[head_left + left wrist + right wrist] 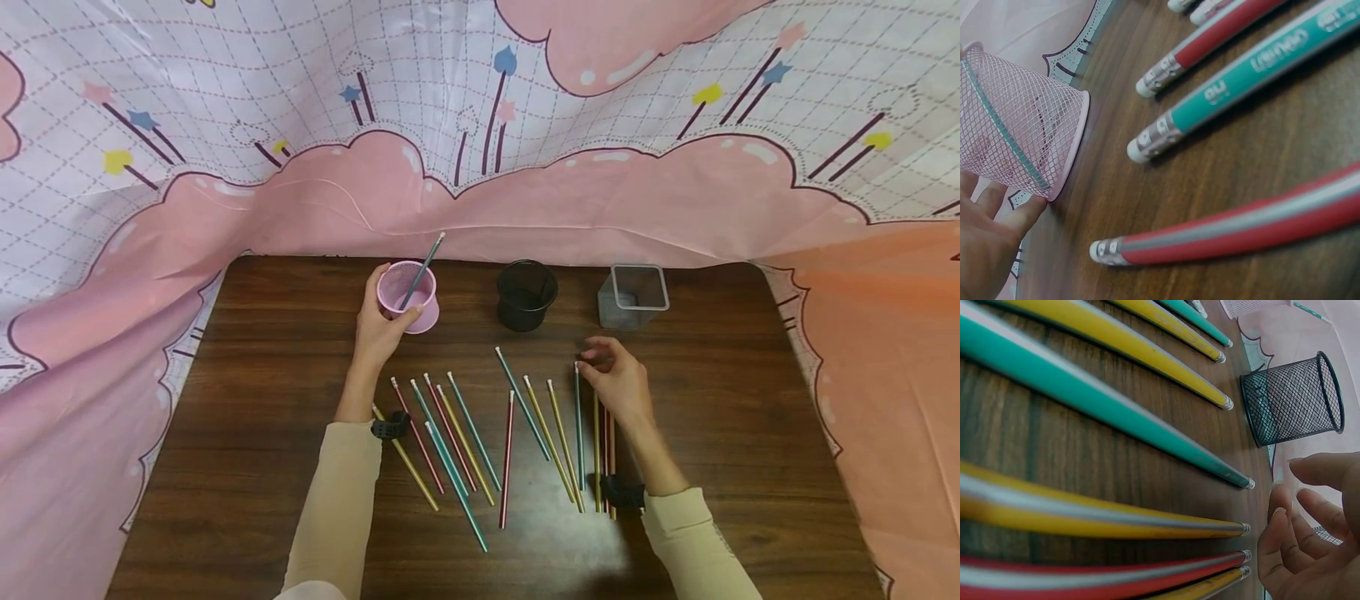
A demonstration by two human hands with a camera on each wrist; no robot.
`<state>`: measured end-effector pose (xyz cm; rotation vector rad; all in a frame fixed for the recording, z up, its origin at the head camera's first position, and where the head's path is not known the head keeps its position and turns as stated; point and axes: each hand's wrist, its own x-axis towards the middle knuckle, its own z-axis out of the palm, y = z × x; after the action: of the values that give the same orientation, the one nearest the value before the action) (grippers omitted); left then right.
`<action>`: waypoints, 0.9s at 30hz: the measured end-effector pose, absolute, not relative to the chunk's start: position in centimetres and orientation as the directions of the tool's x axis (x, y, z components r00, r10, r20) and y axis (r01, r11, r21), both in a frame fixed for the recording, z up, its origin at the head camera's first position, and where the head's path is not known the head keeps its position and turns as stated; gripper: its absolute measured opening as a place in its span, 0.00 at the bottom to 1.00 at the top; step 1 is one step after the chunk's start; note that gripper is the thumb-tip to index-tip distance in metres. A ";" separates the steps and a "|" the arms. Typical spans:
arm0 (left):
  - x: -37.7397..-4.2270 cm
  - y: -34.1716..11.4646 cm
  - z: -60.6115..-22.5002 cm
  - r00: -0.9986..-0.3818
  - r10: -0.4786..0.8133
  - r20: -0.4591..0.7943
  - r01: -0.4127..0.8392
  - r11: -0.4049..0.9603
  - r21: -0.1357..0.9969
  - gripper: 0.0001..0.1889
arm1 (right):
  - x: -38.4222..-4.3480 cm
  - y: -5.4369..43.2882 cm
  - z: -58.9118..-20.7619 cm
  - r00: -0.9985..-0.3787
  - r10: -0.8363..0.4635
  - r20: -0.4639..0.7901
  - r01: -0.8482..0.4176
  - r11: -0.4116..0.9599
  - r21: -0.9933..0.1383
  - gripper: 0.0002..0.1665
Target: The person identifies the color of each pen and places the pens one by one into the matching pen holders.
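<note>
My left hand [377, 335] grips a pink mesh pencil cup [393, 279], with the thumb at its rim and fingers around the far side. One green pencil [424, 268] leans inside that cup, its white eraser end up. In the left wrist view the mesh cup [1022, 106] is tilted, and the pencil shows through its wall. My right hand [621, 385] hovers at the eraser end of a green pencil [579, 433] lying on the table. Thumb and fingers of this right hand [1319, 537] are loosely bent and apart, with nothing between them.
A black mesh cup [522, 317] and a clear square container [633, 319] stand along the back of the brown wooden table [247, 400]. Several red, yellow and green pencils lie across the middle, including a red pencil [507, 467]. Patterned cloth [480, 200] hangs behind.
</note>
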<state>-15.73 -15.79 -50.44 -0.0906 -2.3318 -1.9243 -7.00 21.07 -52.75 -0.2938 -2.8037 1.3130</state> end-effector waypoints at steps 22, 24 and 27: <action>-15.9 -15.7 -50.6 -0.993 -0.027 0.118 0.111 0.182 0.977 0.44 | -8.1 19.1 -51.5 -0.995 0.022 -0.100 0.062 0.909 -0.412 0.17; -15.9 -15.8 -50.6 -0.993 -0.026 0.114 0.107 0.183 0.977 0.44 | -8.2 19.0 -51.5 -0.995 0.028 -0.098 0.065 0.915 -0.399 0.14; -15.9 -15.8 -50.5 -0.993 -0.033 0.116 0.108 0.194 0.975 0.44 | -8.2 18.8 -51.7 -0.995 0.035 -0.091 0.068 0.918 -0.392 0.13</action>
<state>-15.90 -15.82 -50.55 -0.0735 -2.3387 -1.9259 -8.21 18.83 -51.70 -0.0850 -3.1565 0.6497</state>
